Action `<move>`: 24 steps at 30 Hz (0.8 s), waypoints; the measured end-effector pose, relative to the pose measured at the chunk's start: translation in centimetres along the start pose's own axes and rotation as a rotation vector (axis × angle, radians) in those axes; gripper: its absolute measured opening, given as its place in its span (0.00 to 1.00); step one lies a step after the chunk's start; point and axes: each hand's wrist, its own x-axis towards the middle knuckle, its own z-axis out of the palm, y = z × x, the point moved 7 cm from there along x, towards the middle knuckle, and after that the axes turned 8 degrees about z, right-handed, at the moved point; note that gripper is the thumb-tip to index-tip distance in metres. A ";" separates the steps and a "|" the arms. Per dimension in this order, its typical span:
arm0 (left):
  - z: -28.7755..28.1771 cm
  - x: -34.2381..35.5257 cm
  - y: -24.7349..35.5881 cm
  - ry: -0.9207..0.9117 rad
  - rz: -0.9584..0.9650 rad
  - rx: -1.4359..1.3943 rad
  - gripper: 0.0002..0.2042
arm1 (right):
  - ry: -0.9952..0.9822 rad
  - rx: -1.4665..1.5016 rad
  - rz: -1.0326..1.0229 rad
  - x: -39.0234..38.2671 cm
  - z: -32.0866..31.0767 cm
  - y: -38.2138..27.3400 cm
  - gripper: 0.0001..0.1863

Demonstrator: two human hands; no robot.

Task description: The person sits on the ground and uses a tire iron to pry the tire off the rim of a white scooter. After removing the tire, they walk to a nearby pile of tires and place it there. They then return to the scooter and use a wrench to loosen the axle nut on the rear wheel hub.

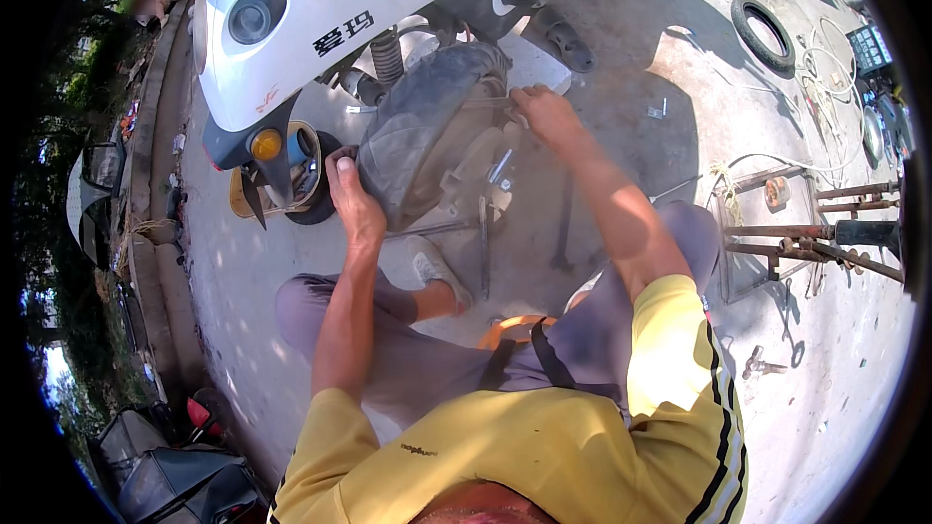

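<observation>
A dusty black tyre [413, 121] on a wheel stands tilted in front of me, beneath the raised rear of a white scooter [320, 19]. My left hand [355, 199] is at the tyre's left side, fingers curled against its edge and partly hidden. On the far right side of the wheel, my right hand [544, 114] is closed round the end of a thin bar [488, 100], which looks like a tyre lever lying across the wheel's side. On the ground by the wheel's near side lie a dark metal bar [483, 250] and a second bar [427, 228].
A tub [316, 199] with tools stands left of the wheel. Another tyre [762, 34] lies at far right, near a coiled pale hose [825, 78]. A rusty metal frame [767, 233] and a small metal tool [762, 366] are to my right. A kerb [160, 262] runs along the left.
</observation>
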 end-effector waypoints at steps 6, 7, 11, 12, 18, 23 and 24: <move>0.0 -1.1 0.9 0.002 0.003 0.064 0.32 | 0.117 -0.108 0.032 1.2 -3.5 0.5 0.07; 0.0 -1.3 1.0 -0.006 0.009 0.057 0.32 | 0.033 -0.048 0.052 0.9 -2.1 0.6 0.07; 0.0 -1.9 0.4 -0.046 0.016 0.023 0.33 | -0.142 0.097 0.034 -1.8 2.4 -1.3 0.07; 0.0 -2.0 0.3 -0.055 0.012 0.013 0.33 | -0.146 0.107 0.003 -2.2 2.5 -1.8 0.07; -0.3 -2.9 0.4 -0.112 0.006 0.075 0.38 | 0.076 0.003 0.000 1.4 -4.7 1.4 0.09; -0.5 -4.2 0.8 -0.240 0.057 0.112 0.42 | -0.059 0.011 0.056 1.0 -1.5 0.9 0.10; -0.6 -4.4 1.0 -0.264 0.078 0.111 0.43 | -0.137 0.030 0.070 0.1 0.4 0.6 0.10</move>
